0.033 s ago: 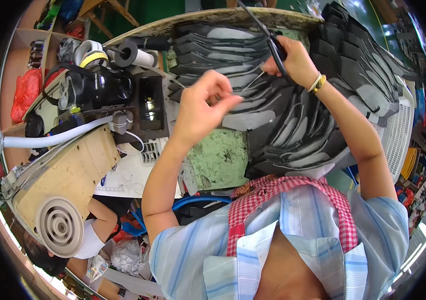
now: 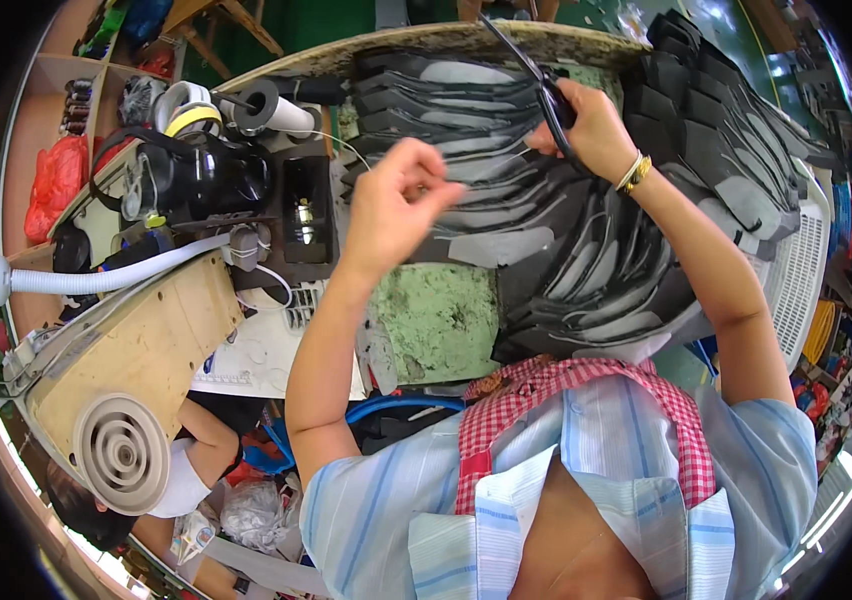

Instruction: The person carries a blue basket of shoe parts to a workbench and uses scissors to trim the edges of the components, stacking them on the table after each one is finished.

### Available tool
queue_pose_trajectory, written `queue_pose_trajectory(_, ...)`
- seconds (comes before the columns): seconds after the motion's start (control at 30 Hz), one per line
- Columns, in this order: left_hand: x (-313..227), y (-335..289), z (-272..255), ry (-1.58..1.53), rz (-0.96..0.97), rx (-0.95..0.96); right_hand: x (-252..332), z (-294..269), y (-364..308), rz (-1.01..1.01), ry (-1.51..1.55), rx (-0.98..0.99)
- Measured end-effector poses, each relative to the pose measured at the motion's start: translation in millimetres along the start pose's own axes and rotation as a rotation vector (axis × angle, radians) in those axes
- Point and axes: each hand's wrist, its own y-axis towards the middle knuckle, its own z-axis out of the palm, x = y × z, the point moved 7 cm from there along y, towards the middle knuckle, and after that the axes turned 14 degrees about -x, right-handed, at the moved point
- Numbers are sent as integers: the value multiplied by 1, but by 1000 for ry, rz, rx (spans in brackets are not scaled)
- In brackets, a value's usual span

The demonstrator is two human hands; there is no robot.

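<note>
My left hand is raised over the bench, its thumb and fingers closed in a pinch. A thin white thread runs into it from a white spool. My right hand grips black-handled scissors, whose blades point up and away to the left. The right thumb and a fingertip press together; whether they also pinch a thread end is too small to tell. Below and beyond both hands lie overlapping rows of dark grey, curved cut pieces with lighter grey patches.
More dark pieces are stacked at the right, beside a white slotted panel. A black sewing machine stands at the left with a white hose. Green worn bench top shows near me. Another person sits at lower left.
My left hand has shifted slightly left, away from the right. The thread that stretched between the hands no longer shows there. Thread from the spool now shows as a curve. The scissors stay gripped.
</note>
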Motion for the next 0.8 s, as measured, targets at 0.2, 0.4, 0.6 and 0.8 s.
queue_pose_trajectory(0.2,73,39,-38,80,-14,-146,0,12,11,-148,-249,-147)
queue_pose_trajectory(0.4,74,69,-31,524,244,-210,-16,24,30,-372,-573,-171)
queue_pose_trajectory(0.6,74,75,-38,723,280,-200,17,20,-9,166,-110,296)
queue_pose_trajectory(0.8,68,66,-68,470,215,-100,6,107,-75,802,285,909)
